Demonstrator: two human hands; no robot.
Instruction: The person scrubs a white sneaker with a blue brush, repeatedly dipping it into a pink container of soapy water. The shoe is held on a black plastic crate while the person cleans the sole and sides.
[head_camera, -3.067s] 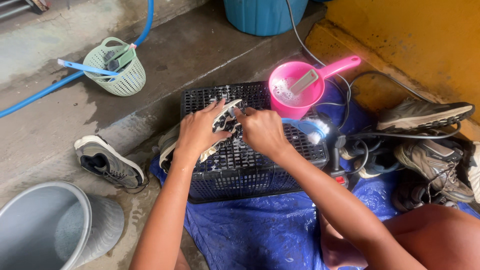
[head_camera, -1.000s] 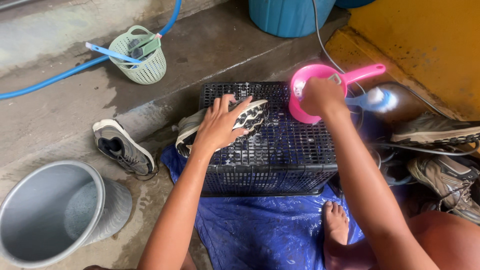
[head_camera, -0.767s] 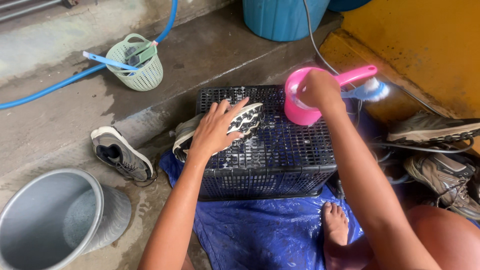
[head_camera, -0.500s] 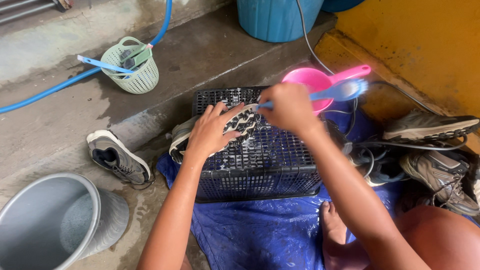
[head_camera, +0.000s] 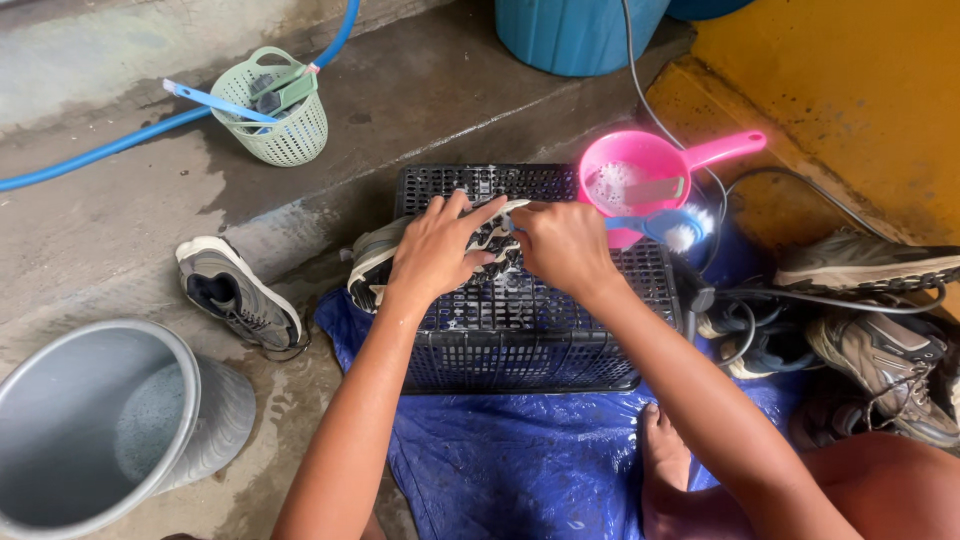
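Note:
A grey and black sneaker (head_camera: 375, 262) lies sole up on an overturned black plastic crate (head_camera: 540, 320). My left hand (head_camera: 435, 250) presses down on the sneaker and steadies it. My right hand (head_camera: 565, 245) grips a blue scrub brush (head_camera: 665, 226) by its handle, with the white bristle head sticking out to the right, near the sneaker's sole. A pink water scoop (head_camera: 650, 180) with soapy water and a second brush in it stands on the crate's far right corner.
A blue tarp (head_camera: 520, 460) lies under the crate. A second grey sneaker (head_camera: 238, 293) lies at left, a grey bucket (head_camera: 95, 425) at lower left, a green basket (head_camera: 275, 110) with brushes and a blue hose (head_camera: 90, 155) behind. More shoes (head_camera: 880, 310) and cables pile at right. My foot (head_camera: 665, 460) rests on the tarp.
My right hand reached to the pink scoop, lifted the blue brush out of it and brought it back to the sneaker. My left hand stayed on the sneaker.

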